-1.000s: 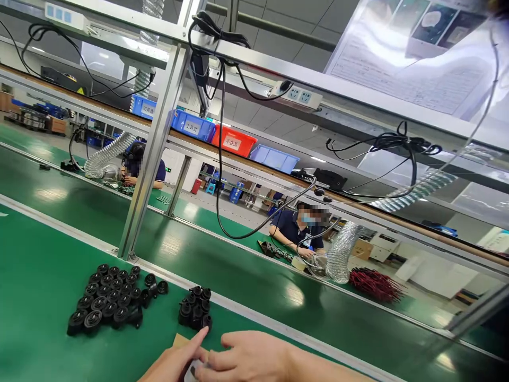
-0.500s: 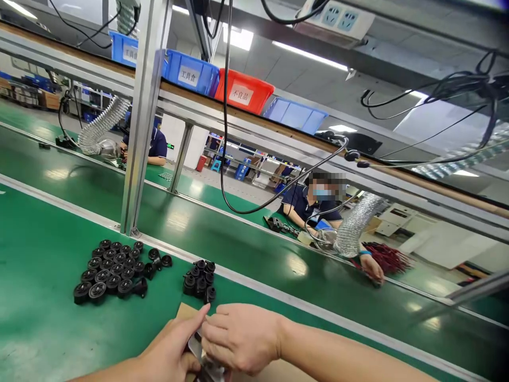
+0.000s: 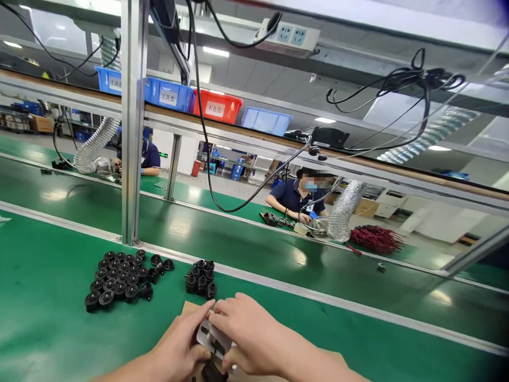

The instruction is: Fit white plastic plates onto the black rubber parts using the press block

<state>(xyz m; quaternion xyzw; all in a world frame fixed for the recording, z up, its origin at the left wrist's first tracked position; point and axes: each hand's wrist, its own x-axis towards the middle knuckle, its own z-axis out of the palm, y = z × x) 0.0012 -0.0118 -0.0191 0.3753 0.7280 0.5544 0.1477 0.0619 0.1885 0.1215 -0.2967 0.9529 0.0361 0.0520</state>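
Observation:
Both my hands meet at the bottom centre over a brown cardboard piece (image 3: pixel 190 307). My left hand (image 3: pixel 181 345) and my right hand (image 3: pixel 248 331) together grip a small silvery metal part (image 3: pixel 212 337) with a black piece under it. On the green mat just beyond lie a large cluster of black round rubber parts (image 3: pixel 117 278) and a smaller cluster of the same parts (image 3: pixel 201 277).
An aluminium upright post (image 3: pixel 131 122) stands behind the parts. A green conveyor belt (image 3: pixel 246 249) runs across. Two other people sit on its far side by flexible silver ducts (image 3: pixel 342 217). Red wires (image 3: pixel 376 237), coloured bins (image 3: pixel 217 106), a power strip (image 3: pixel 288 36) and hanging cables are above.
The view has shifted slightly downward and to the right. My hands have closed in further on the silvery part, which now shows more plainly between them. The far person's outstretched arm has drawn back.

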